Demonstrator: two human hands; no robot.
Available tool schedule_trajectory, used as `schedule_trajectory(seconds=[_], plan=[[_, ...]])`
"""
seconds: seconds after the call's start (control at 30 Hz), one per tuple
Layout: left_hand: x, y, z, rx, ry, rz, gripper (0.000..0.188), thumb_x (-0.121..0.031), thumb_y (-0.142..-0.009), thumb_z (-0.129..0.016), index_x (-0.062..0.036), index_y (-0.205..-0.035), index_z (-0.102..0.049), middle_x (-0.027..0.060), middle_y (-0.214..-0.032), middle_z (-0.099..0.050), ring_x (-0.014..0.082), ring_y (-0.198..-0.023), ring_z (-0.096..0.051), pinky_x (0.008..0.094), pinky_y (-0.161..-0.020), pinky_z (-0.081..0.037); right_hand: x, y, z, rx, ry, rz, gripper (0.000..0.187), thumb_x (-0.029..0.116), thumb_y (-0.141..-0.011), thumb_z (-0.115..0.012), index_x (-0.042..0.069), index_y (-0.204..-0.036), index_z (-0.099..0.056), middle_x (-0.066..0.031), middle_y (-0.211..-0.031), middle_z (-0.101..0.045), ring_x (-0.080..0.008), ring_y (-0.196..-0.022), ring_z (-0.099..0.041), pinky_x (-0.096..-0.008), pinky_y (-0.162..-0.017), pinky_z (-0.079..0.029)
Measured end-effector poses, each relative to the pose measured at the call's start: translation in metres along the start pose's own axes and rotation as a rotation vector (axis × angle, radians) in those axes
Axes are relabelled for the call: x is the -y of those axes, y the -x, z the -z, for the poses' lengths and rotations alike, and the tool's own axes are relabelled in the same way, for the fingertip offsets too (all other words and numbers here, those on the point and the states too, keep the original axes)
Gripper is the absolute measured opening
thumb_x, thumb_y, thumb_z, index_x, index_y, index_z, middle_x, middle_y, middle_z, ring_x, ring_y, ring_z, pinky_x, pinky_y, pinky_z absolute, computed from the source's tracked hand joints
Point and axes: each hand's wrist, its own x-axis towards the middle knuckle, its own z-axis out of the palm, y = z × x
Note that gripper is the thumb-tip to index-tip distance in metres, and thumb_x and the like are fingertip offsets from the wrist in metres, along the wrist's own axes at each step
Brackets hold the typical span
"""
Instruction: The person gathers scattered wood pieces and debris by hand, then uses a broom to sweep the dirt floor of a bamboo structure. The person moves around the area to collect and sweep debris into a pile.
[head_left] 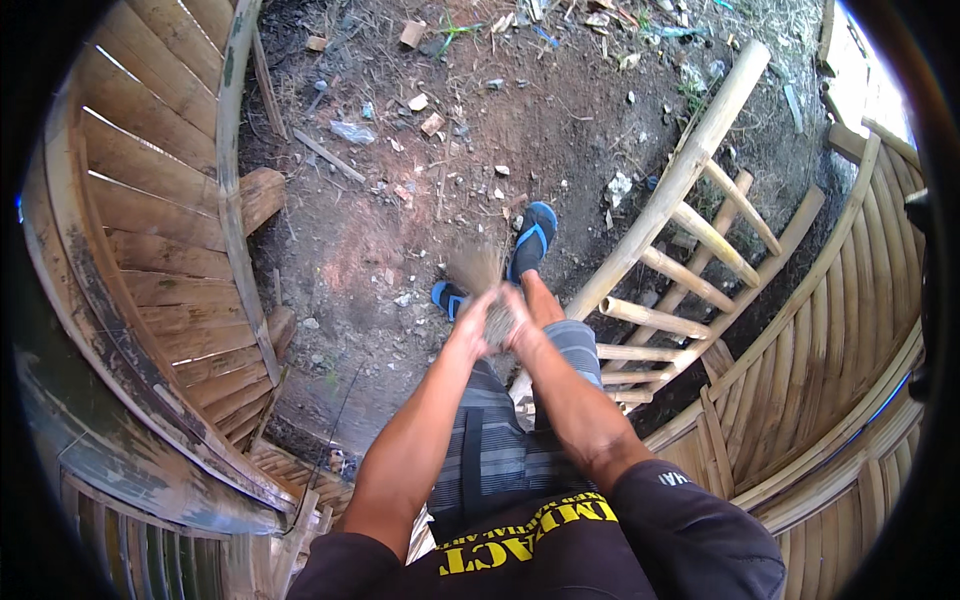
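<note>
My left hand (472, 322) and my right hand (521, 318) are close together in front of my thighs, both closed round a grey-brown bundle (499, 326) that looks like dry fibres or bristles. Its upper end fans out past my fingers and is smeared by motion. Exactly what kind of thing it is, I cannot make out. Beyond it, my feet in blue-strapped slippers (533, 240) stand on the dirt ground.
A bamboo ladder-like frame (655, 235) leans to my right. A slatted bamboo bench (165, 255) curves along my left, and slatted bamboo panels (800, 360) stand at the far right. Stones, wood scraps and plastic litter the dirt ground (390, 240) ahead.
</note>
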Motion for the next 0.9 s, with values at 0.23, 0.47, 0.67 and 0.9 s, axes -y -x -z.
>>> schedule_trajectory(seconds=[0.23,0.47,0.67,0.9], plan=[[-0.015,0.028,-0.100,0.352,-0.490,-0.695,0.086,-0.009,-0.083,-0.070,-0.0058,-0.154,-0.022,0.0150,-0.139,-0.046,0.0202,-0.117,-0.054,0.0330,-0.096,-0.048,0.090,0.084,-0.048,0.510,0.157,0.507,0.060,0.053,-0.096,-0.038,-0.003,-0.098,-0.060,-0.0143,-0.082,-0.065,-0.0229,-0.074,-0.066,-0.0346,-0.068,-0.056],[-0.027,0.040,0.052,-0.119,-0.129,0.004,0.050,-0.030,-0.088,-0.069,-0.0148,-0.133,-0.052,0.0117,-0.114,-0.066,0.0319,-0.110,-0.063,0.0572,-0.093,-0.049,-0.051,-0.003,-0.033,0.078,0.198,-0.229,0.033,0.040,-0.095,-0.056,0.009,-0.095,-0.065,-0.0104,-0.080,-0.067,-0.0264,-0.073,-0.066,-0.0440,-0.065,-0.056],[-0.104,-0.023,0.012,0.135,-0.310,-0.506,0.046,-0.015,-0.083,-0.077,-0.0031,-0.120,-0.054,0.0113,-0.102,-0.066,0.0227,-0.087,-0.067,0.0381,-0.072,-0.057,-0.007,-0.057,-0.080,0.266,0.072,0.353,0.035,0.045,-0.095,-0.055,0.011,-0.101,-0.063,-0.0093,-0.093,-0.068,-0.0248,-0.078,-0.067,-0.0395,-0.076,-0.057],[-0.062,0.048,0.028,0.104,-0.408,-0.796,0.088,-0.007,-0.078,-0.072,-0.0025,-0.149,-0.020,0.0167,-0.129,-0.051,0.0248,-0.117,-0.055,0.0376,-0.097,-0.048,-0.019,0.006,-0.092,0.132,0.445,0.215,0.050,0.045,-0.095,-0.051,0.000,-0.116,-0.060,-0.0154,-0.097,-0.067,-0.0257,-0.083,-0.067,-0.0390,-0.079,-0.056]])
